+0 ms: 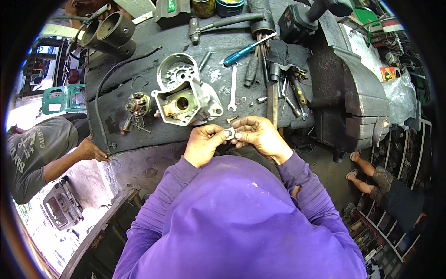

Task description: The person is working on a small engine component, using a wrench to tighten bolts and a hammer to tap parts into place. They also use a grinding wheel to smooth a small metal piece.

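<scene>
You had plain daylight, brightest at the left edge, where the street [55,218] beyond the workbench [139,135] washed out to near white. The bench top stayed dim and flat, with soft shadows. Your purple sleeves [241,218] were evenly lit and sharp. The fisheye bent the bench edge, and a black rim closed the corners; detail smeared toward the right shelves [395,223].

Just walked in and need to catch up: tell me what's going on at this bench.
A person in a purple hoodie stands at a dark workbench, pinching a small pale metal part between the left hand and right hand. Just beyond the hands sits a grey motor housing, with a small armature piece to its left. A wrench and blue-handled screwdriver lie nearby. Another person's hand rests on the bench's left edge.
</scene>
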Available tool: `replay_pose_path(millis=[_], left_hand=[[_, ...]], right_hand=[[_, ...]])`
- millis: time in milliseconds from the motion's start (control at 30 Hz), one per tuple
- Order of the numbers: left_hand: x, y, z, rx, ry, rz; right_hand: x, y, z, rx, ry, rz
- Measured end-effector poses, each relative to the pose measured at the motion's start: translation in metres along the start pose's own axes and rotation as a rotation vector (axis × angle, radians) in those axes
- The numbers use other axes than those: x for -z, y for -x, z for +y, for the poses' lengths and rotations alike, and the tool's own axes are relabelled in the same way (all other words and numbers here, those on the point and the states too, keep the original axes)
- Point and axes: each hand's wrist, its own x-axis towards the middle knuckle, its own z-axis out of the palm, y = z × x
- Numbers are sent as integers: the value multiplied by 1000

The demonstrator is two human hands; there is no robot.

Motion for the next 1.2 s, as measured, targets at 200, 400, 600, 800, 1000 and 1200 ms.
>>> replay_pose_path(millis=[200,400,600,800,1000,1200], left_hand=[[10,15,17,-59,-70,-52],[19,26,24,-102,9,-18],[31,32,26,-119,-99,-14],[38,40,32,-4,236,-119],[44,44,36,-25,202,-147],[45,44,41,-27,180,-125]], right_hand=[[-24,11,-17,46,152,40],[-51,18,-27,72,249,64],[-65,21,-28,67,271,-6],[-74,23,-24,88,189,8],[-81,22,-22,124,164,53],[-91,23,-24,160,175,105]])
